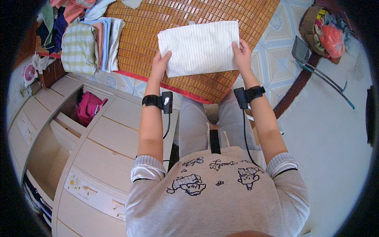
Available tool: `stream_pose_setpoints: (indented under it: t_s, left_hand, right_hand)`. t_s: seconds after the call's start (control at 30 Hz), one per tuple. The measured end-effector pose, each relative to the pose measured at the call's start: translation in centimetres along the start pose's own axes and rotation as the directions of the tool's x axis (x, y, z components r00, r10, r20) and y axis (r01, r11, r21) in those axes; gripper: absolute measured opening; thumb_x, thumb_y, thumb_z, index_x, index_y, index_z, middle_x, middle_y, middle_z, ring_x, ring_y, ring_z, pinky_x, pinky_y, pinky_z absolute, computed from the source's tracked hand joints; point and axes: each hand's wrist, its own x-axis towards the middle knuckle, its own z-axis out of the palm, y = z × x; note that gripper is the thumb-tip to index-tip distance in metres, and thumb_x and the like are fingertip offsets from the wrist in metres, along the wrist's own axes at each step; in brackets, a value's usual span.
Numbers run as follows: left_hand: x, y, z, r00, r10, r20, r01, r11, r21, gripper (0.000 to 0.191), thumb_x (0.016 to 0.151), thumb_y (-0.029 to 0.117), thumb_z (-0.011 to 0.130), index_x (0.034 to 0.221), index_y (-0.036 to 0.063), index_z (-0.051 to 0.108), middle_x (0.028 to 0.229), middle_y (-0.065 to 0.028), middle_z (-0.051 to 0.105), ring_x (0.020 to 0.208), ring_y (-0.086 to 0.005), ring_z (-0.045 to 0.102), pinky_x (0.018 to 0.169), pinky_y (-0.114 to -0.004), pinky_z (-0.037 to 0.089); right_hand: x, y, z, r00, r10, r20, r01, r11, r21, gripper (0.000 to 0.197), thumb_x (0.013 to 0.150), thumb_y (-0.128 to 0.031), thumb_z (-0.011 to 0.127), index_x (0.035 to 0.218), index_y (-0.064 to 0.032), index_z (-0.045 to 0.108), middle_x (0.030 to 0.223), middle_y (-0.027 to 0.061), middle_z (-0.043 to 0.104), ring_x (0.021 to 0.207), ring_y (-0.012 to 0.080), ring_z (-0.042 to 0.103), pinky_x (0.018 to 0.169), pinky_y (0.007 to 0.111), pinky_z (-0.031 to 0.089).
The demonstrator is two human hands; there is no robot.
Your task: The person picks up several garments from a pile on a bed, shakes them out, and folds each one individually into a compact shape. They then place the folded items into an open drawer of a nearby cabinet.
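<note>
Between my two hands is a folded white cloth (201,49) with pale stripes and a small tag at its far edge. My left hand (160,63) grips its left side, thumb on top. At the right side, my right hand (242,56) pinches the edge with the thumb over the fabric. The cloth is spread flat above a bamboo mat (183,13) with a red border; whether it touches the mat I cannot tell. Each of my wrists carries a black strapped device with a cable.
Folded clothes (80,47) stand in a row at the mat's left, beside a loose clothing heap (53,26). A cabinet (109,133) with open compartments, one holding a pink bag (88,108), is at left. A filled cardboard box (308,26) and a dustpan (300,49) are at right.
</note>
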Motion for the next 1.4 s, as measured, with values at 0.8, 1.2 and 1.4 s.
stream_pose_setpoints:
  t_s: [0.8,1.2,1.4]
  left_hand:
    - [2.0,-3.8,1.1,0.87,0.476,-0.13,-0.349,0.779,0.52,0.083,0.065,0.017,0.072,0.128,-0.0023,0.021,0.119,-0.0239,0.039,0.107,-0.0319,0.042,0.091,-0.039,0.033]
    - [-3.3,-11.8,-0.2,0.865,0.029,-0.501,0.143,0.943,0.301,0.056,0.056,0.016,0.078,0.097,-0.0043,0.045,0.089,-0.0165,0.06,0.078,-0.0252,0.059,0.069,-0.034,0.046]
    - [-6.7,-9.2,-0.5,0.928,-0.254,-0.272,0.271,0.962,0.029,0.049,0.065,0.007,0.069,0.109,-0.002,0.048,0.094,-0.0135,0.06,0.078,-0.0224,0.059,0.068,-0.033,0.047]
  right_hand:
    - [-3.2,0.6,-0.9,0.986,-0.13,0.106,0.165,0.638,-0.752,0.065,0.062,-0.031,0.073,0.108,0.0037,0.041,0.099,0.0196,0.045,0.099,0.0338,0.041,0.087,0.04,0.033]
    - [-4.3,-0.2,-1.8,0.981,0.184,-0.052,-0.183,0.817,-0.547,0.047,0.066,-0.022,0.071,0.098,0.004,0.049,0.088,0.0113,0.057,0.077,0.0193,0.055,0.069,0.03,0.044]
    - [-4.9,-2.6,-3.9,0.789,0.595,0.153,-0.375,0.664,-0.647,0.033,0.065,-0.023,0.066,0.087,0.0004,0.063,0.078,0.0093,0.062,0.066,0.0191,0.057,0.06,0.03,0.044]
